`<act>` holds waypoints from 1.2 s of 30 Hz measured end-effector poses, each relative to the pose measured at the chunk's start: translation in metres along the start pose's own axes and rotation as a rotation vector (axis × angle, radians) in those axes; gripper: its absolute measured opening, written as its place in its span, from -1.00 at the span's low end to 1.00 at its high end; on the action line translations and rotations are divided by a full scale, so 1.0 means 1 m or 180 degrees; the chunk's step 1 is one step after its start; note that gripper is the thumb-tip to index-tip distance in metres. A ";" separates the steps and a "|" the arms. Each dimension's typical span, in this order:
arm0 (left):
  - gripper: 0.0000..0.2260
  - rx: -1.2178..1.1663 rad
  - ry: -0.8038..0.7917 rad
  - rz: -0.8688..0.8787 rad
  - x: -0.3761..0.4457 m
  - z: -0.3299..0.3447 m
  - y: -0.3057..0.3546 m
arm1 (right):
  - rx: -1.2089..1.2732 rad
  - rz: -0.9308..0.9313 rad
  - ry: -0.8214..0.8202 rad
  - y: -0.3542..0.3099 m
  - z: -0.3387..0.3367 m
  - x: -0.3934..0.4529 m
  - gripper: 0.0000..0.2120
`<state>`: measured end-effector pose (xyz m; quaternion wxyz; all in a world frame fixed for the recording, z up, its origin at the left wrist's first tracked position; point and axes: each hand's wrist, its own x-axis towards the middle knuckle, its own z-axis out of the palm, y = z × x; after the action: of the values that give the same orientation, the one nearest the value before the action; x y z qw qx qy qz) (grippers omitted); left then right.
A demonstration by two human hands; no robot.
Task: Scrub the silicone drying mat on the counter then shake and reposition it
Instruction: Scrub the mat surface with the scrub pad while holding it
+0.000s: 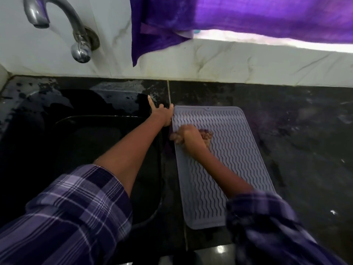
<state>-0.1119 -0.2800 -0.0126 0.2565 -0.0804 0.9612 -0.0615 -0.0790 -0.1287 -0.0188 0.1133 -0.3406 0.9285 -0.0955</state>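
Head view: grey silicone drying mat (235, 150) with wavy ridges lies flat on dark wet desk (296, 140), just right of black sink (86, 142). Left hand (162, 113) rests at mat's far-left corner, fingers (150, 101) spread, pressing edge, not clenched. Right hand (188, 135) sits on mat near its left edge, fingers curled around a brownish scrubber (205, 135); motion blur, grip details unclear. Plaid sleeves (76, 217) on both arms. Metal tap (57, 22) on wall above sink, purple towel (219, 20) hanging above desk.
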 end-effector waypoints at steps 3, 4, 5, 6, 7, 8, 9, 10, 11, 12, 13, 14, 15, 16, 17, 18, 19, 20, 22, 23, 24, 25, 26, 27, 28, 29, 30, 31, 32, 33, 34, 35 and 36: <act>-0.37 -0.0105 0.0044 0.0084 -0.005 0.001 0.000 | 0.0538 -0.0198 -0.0764 0.001 0.000 -0.072 -0.82; -0.34 -0.0109 0.0083 0.0108 -0.006 0.000 0.000 | 0.0589 -0.0162 -0.1158 0.002 -0.004 -0.083 -0.81; -0.30 -0.0089 0.0104 0.0139 -0.008 0.000 -0.001 | 0.0545 -0.0053 -0.1461 0.005 -0.011 -0.081 -0.81; -0.24 -0.0065 0.0124 0.0182 -0.010 0.000 -0.001 | 0.0501 0.0028 -0.1666 0.005 -0.020 -0.070 -0.82; -0.21 -0.0050 0.0188 0.0227 -0.012 0.000 0.001 | 0.0537 0.0089 -0.1751 0.006 -0.029 -0.052 -0.84; -0.23 -0.0043 0.0326 0.0265 -0.014 0.001 0.004 | 0.0591 0.0170 -0.1653 0.007 -0.035 -0.031 -0.84; -0.33 -0.0078 0.0529 0.0288 -0.017 0.003 0.008 | 0.0565 0.0270 -0.1403 0.005 -0.040 -0.011 -0.83; -0.50 -0.0164 0.0759 0.0297 -0.021 0.007 0.012 | 0.0382 0.0361 -0.1032 0.004 -0.039 0.006 -0.81; -0.68 -0.0251 0.0947 0.0287 -0.024 0.011 0.016 | 0.0141 0.0447 -0.0647 0.001 -0.033 0.016 -0.77; -0.83 -0.0302 0.1019 0.0261 -0.026 0.015 0.019 | -0.0050 0.0460 -0.0340 -0.003 -0.025 0.017 -0.73; -0.89 -0.0334 0.0988 0.0225 -0.027 0.019 0.021 | -0.0215 0.0396 -0.0170 -0.006 -0.015 0.009 -0.72; -0.90 -0.0357 0.0909 0.0207 -0.026 0.021 0.023 | -0.0238 0.0230 -0.0054 -0.008 -0.006 -0.006 -0.75; -0.89 -0.0365 0.0837 0.0210 -0.025 0.023 0.023 | -0.0103 0.0124 -0.0012 -0.008 0.001 -0.024 -0.77; -0.88 -0.0350 0.0800 0.0226 -0.024 0.023 0.023 | 0.0147 0.0086 0.0004 -0.009 0.005 -0.047 -0.80; -0.87 -0.0340 0.0773 0.0256 -0.024 0.023 0.022 | 0.0366 0.0055 -0.0045 -0.007 0.009 -0.074 -0.82; -0.85 -0.0370 0.0753 0.0278 -0.023 0.023 0.021 | 0.0477 -0.0035 -0.0199 -0.008 0.013 -0.102 -0.83; -0.83 -0.0423 0.0723 0.0286 -0.025 0.022 0.021 | 0.0462 -0.0119 -0.0478 -0.009 0.016 -0.128 -0.81; -0.79 -0.0457 0.0668 0.0288 -0.027 0.022 0.020 | 0.0403 -0.0162 -0.0820 -0.008 0.017 -0.147 -0.79; -0.66 -0.0389 0.0531 0.0304 -0.038 0.023 0.022 | 0.0264 -0.0104 -0.1525 -0.007 0.011 -0.152 -0.81; -0.61 -0.0330 0.0540 0.0318 -0.046 0.024 0.025 | 0.0191 -0.0101 -0.1747 -0.007 0.000 -0.142 -0.83; -0.59 -0.0308 0.0611 0.0318 -0.053 0.026 0.028 | 0.0177 -0.0085 -0.1762 -0.009 -0.010 -0.126 -0.85; -0.58 -0.0335 0.0714 0.0292 -0.061 0.029 0.033 | 0.0111 -0.0075 -0.1576 -0.009 -0.015 -0.106 -0.85; -0.60 -0.0391 0.0806 0.0247 -0.070 0.032 0.037 | -0.0002 -0.0084 -0.1284 -0.008 -0.020 -0.087 -0.83; -0.64 -0.0449 0.0843 0.0198 -0.078 0.036 0.041 | -0.0231 -0.0071 -0.0920 -0.008 -0.020 -0.070 -0.80; -0.67 -0.0489 0.0805 0.0149 -0.085 0.040 0.045 | -0.0448 -0.0004 -0.0596 -0.011 -0.017 -0.061 -0.79; -0.68 -0.0504 0.0703 0.0092 -0.090 0.044 0.048 | -0.0496 0.0069 -0.0362 -0.014 -0.008 -0.061 -0.79; -0.67 -0.0495 0.0582 0.0036 -0.093 0.047 0.050 | -0.0437 0.0099 -0.0239 -0.016 0.003 -0.069 -0.79; -0.65 -0.0446 0.0482 0.0007 -0.095 0.047 0.052 | -0.0275 0.0109 -0.0136 -0.016 0.012 -0.085 -0.80; -0.64 -0.0374 0.0412 -0.0002 -0.095 0.046 0.054 | -0.0124 0.0075 -0.0125 -0.015 0.019 -0.107 -0.80; -0.65 -0.0305 0.0355 -0.0011 -0.095 0.045 0.056 | 0.0044 -0.0037 -0.0169 -0.011 0.026 -0.133 -0.80; -0.66 -0.0244 0.0309 -0.0022 -0.095 0.044 0.058 | 0.0140 -0.0187 -0.0292 -0.011 0.032 -0.161 -0.80; -0.66 -0.0206 0.0289 -0.0039 -0.095 0.042 0.060 | 0.0197 -0.0426 -0.0483 -0.009 0.034 -0.188 -0.80; -0.66 -0.0202 0.0275 -0.0062 -0.095 0.041 0.062 | 0.0144 -0.0582 -0.0752 -0.007 0.034 -0.205 -0.80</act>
<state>-0.0178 -0.2052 -0.0120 0.2114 -0.0951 0.9721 -0.0368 0.0871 -0.0034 -0.0193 0.2202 -0.4300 0.8714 -0.0856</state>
